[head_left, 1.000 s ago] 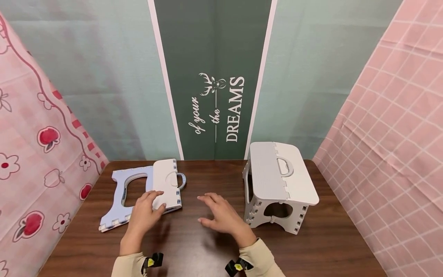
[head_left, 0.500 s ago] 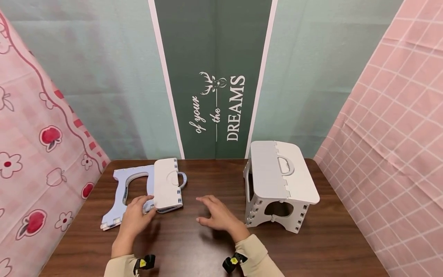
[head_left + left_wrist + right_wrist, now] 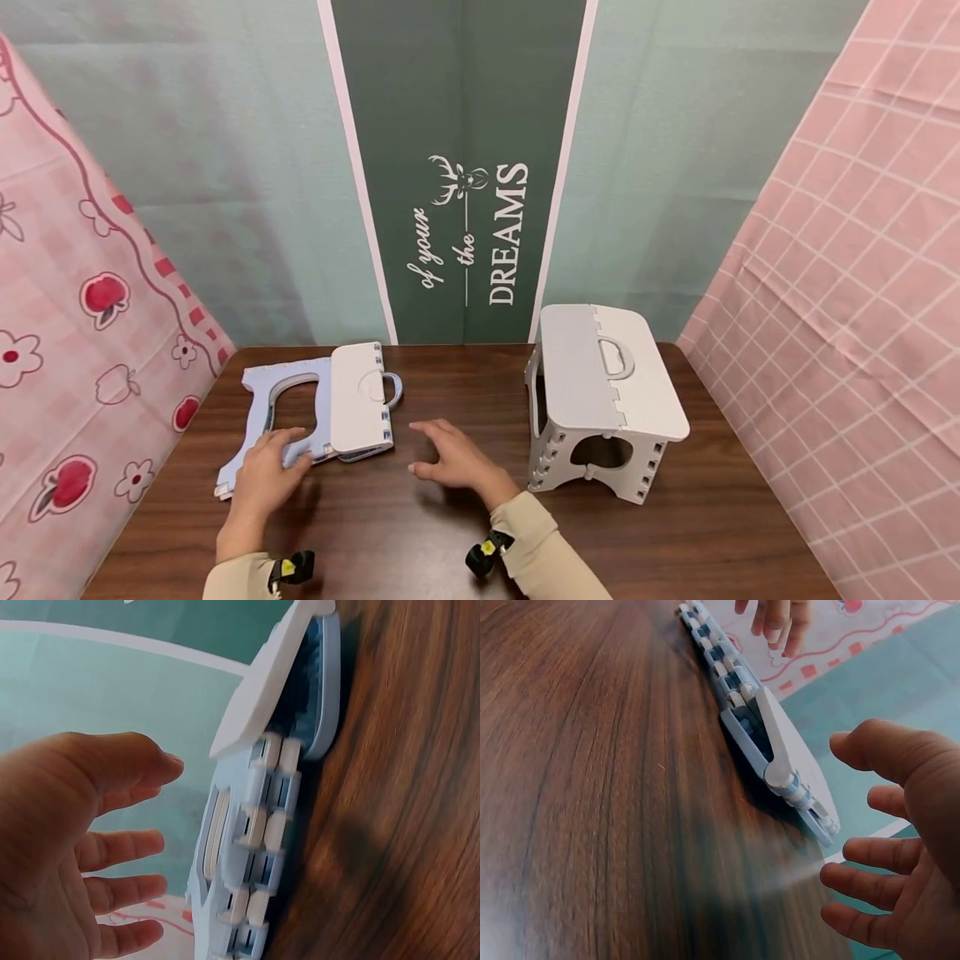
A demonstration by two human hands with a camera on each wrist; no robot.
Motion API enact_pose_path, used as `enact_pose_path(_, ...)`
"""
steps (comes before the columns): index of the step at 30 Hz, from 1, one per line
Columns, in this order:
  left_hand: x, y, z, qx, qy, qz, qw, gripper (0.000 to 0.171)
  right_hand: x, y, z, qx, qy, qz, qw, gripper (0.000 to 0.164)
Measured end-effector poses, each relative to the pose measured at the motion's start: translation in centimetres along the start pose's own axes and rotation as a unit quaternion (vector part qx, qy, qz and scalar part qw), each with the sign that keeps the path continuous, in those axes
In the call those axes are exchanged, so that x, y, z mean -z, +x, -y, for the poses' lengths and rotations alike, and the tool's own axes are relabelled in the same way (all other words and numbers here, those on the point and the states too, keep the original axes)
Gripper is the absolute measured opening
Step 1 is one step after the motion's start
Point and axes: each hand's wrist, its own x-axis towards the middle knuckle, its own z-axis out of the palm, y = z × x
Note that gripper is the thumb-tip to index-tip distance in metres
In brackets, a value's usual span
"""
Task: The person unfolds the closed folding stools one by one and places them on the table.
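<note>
A folded blue-and-white step stool (image 3: 358, 408) lies flat on the left of the table, its small loop handle (image 3: 394, 389) pointing right. Over its near blue leg part hovers my left hand (image 3: 264, 473), fingers spread and thumb apart. The left wrist view shows a gap between that hand (image 3: 67, 825) and the stool's hinged edge (image 3: 259, 825). My right hand (image 3: 456, 460) hangs above the table, right of the folded stool, with fingers extended and nothing held. To its right, an unfolded grey-and-white step stool (image 3: 573, 367) stands upright on its legs.
The brown wooden table (image 3: 450, 542) carries both stools. A green curtain with white lettering (image 3: 465, 83) backs it. Pink cloths hang at the left (image 3: 67, 375) and the right (image 3: 840, 333).
My left hand has moved left and toward me, from the folded stool's white panel to over its blue leg part. My right hand has shifted slightly left. Both stools stay put.
</note>
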Motion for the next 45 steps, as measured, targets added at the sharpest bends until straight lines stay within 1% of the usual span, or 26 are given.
enact_pose_path(3, 0.2, 0.0, 0.7, 0.002, 0.008, -0.011, 0.9999, 0.040, -0.4, 0.6, -0.1, -0.004, 0.016, 0.000, 1.000, 0.063)
enact_pose_path(6, 0.5, -0.1, 1.3, 0.014, 0.012, -0.015, 0.9997, 0.041, -0.9, 1.3, -0.2, -0.003, 0.029, -0.001, 1.000, 0.065)
enact_pose_path(11, 1.2, -0.4, 2.2, 0.046, 0.010, 0.003, 0.9989, 0.043, -1.8, 2.2, -0.1, 0.001, 0.072, -0.010, 0.997, 0.065)
enact_pose_path(16, 1.5, -0.6, 3.0, 0.081, 0.008, 0.006, 0.9966, 0.046, -3.0, 2.8, 0.0, -0.006, 0.098, -0.027, 0.995, 0.064)
enact_pose_path(18, 1.7, -0.7, 3.2, 0.094, 0.007, 0.008, 0.9955, 0.047, -3.3, 3.0, 0.0, -0.012, 0.120, -0.035, 0.992, 0.063)
enact_pose_path(21, 1.9, -0.8, 3.6, 0.109, 0.005, 0.016, 0.9939, 0.048, -3.8, 3.4, 0.0, -0.027, 0.166, -0.044, 0.985, 0.063)
enact_pose_path(23, 2.1, -0.9, 3.9, 0.118, 0.002, 0.024, 0.9927, 0.050, -4.0, 3.5, 0.2, -0.044, 0.204, -0.048, 0.977, 0.063)
enact_pose_path(25, 2.2, -1.0, 4.2, 0.127, -0.001, 0.035, 0.9913, 0.053, -4.1, 3.7, 0.4, -0.067, 0.242, -0.050, 0.967, 0.064)
enact_pose_path(28, 2.4, -0.9, 4.8, 0.125, -0.006, 0.048, 0.9910, 0.059, -4.4, 4.1, 0.7, -0.103, 0.308, -0.060, 0.944, 0.064)
enact_pose_path(31, 2.5, -0.8, 5.4, 0.115, -0.008, 0.060, 0.9915, 0.067, -4.7, 4.6, 0.8, -0.131, 0.362, -0.076, 0.920, 0.063)
enact_pose_path(34, 2.5, -0.7, 5.8, 0.118, -0.008, 0.071, 0.9904, 0.072, -5.2, 4.9, 0.7, -0.151, 0.400, -0.087, 0.900, 0.063)
enact_pose_path(35, 2.5, -0.7, 5.9, 0.122, -0.008, 0.077, 0.9895, 0.073, -5.4, 4.9, 0.7, -0.156, 0.410, -0.088, 0.894, 0.063)
enact_pose_path(37, 2.6, -0.6, 6.1, 0.129, -0.006, 0.084, 0.9881, 0.073, -5.7, 5.1, 0.7, -0.168, 0.436, -0.091, 0.879, 0.063)
enact_pose_path(38, 2.6, -0.7, 6.2, 0.131, -0.002, 0.085, 0.9877, 0.072, -5.9, 5.1, 0.6, -0.174, 0.446, -0.091, 0.873, 0.064)
enact_pose_path(41, 2.7, -0.6, 6.3, 0.134, 0.007, 0.091, 0.9868, 0.067, -6.2, 5.2, 0.7, -0.184, 0.467, -0.091, 0.860, 0.062)
enact_pose_path(42, 2.7, -0.6, 6.4, 0.133, 0.012, 0.090, 0.9870, 0.066, -6.4, 5.2, 0.7, -0.185, 0.471, -0.090, 0.858, 0.061)
enact_pose_path(45, 2.7, -0.6, 6.9, 0.124, 0.030, 0.082, 0.9885, 0.061, -6.6, 5.3, 0.9, -0.186, 0.475, -0.087, 0.856, 0.058)
